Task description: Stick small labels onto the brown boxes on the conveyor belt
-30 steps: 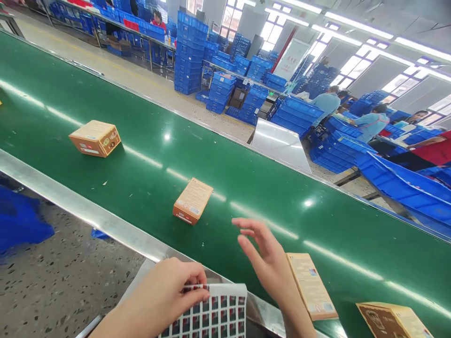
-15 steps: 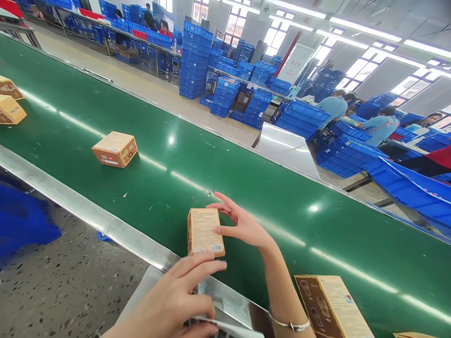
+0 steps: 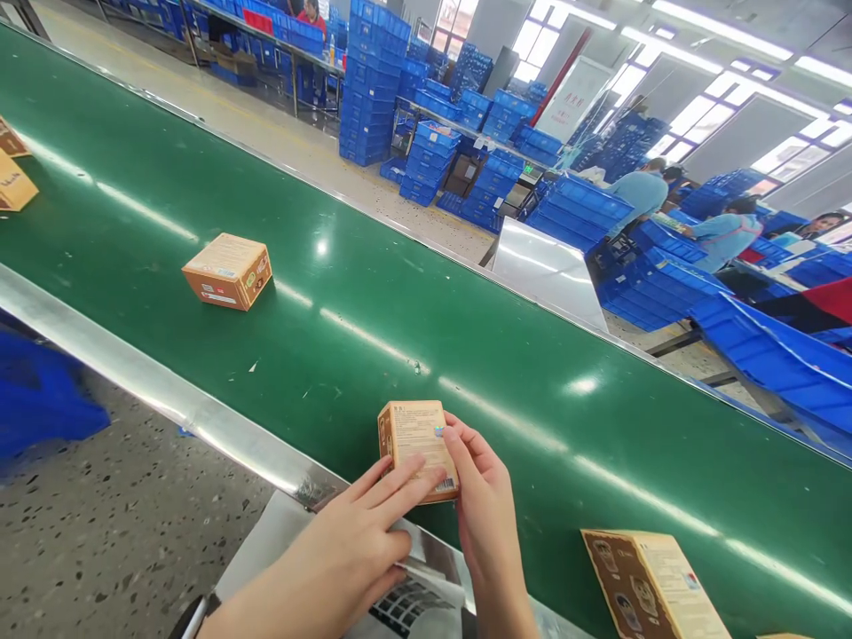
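Note:
A tan and brown printed carton (image 3: 416,435) lies on the green belt near its front edge. My right hand (image 3: 485,488) grips the carton's right side, fingers along the side and thumb on the top face. Beside that thumb tip is a small colored sticker (image 3: 439,431) near the face's upper right. My left hand (image 3: 379,532) rests its outstretched fingers across the lower part of the top face. Its thumb and lower fingers are curled over a white sticker sheet (image 3: 416,608) with a dark grid, partly hidden below the hand.
Another carton (image 3: 228,271) sits farther left on the conveyor belt (image 3: 319,355), two more at the far left. A carton (image 3: 656,586) with a similar sticker is at lower right. A metal rail (image 3: 200,417) edges the belt. Stacked blue crates (image 3: 369,84) and several people are beyond.
My right hand has closed in on the carton's right side, and a sticker now shows by its thumb. My left fingers have come down onto the carton's top face. The view has shifted slightly.

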